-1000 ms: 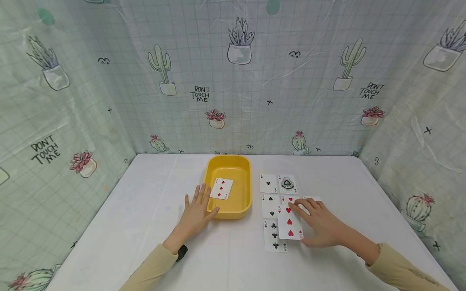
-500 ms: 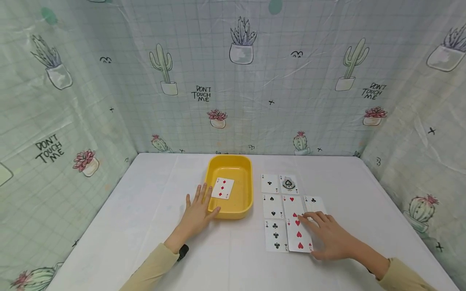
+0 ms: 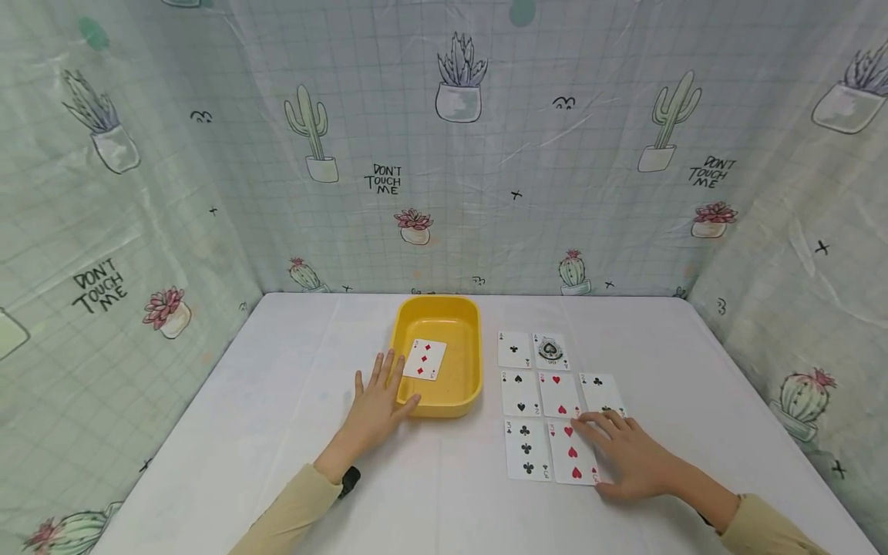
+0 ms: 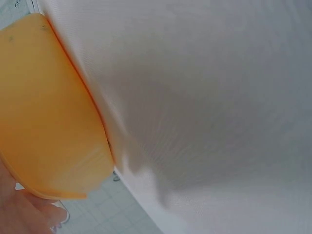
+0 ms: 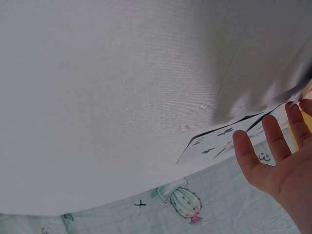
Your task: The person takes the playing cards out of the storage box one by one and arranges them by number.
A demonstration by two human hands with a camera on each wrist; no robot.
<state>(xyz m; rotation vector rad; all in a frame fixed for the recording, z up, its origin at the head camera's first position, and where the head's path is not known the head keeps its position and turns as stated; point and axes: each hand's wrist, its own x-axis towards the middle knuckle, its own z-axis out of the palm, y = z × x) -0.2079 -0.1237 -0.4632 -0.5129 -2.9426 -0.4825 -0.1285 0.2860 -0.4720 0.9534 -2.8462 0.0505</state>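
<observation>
Head view: the right hand (image 3: pixel 637 460), fingers spread, touched the three of hearts (image 3: pixel 573 458) on the table (image 3: pixel 465 486), partly hiding the two of clubs (image 3: pixel 599 391); the left hand (image 3: pixel 375 407) splayed against a yellow tray (image 3: pixel 459 356). Left wrist: that hand was cropped. Right wrist: cards (image 5: pixel 210 143) defied reading.

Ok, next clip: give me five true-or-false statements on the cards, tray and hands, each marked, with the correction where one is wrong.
1. The three of diamonds lies in the tray. True.
2. The left hand holds a card. False: its fingers are spread at the tray's near left side, with no card in them.
3. The two of hearts lies between the two of spades and the two of clubs. True.
4. The three of hearts lies left of the three of clubs. False: it lies to the right.
5. The right hand is at the right edge of the three of hearts. True.
</observation>
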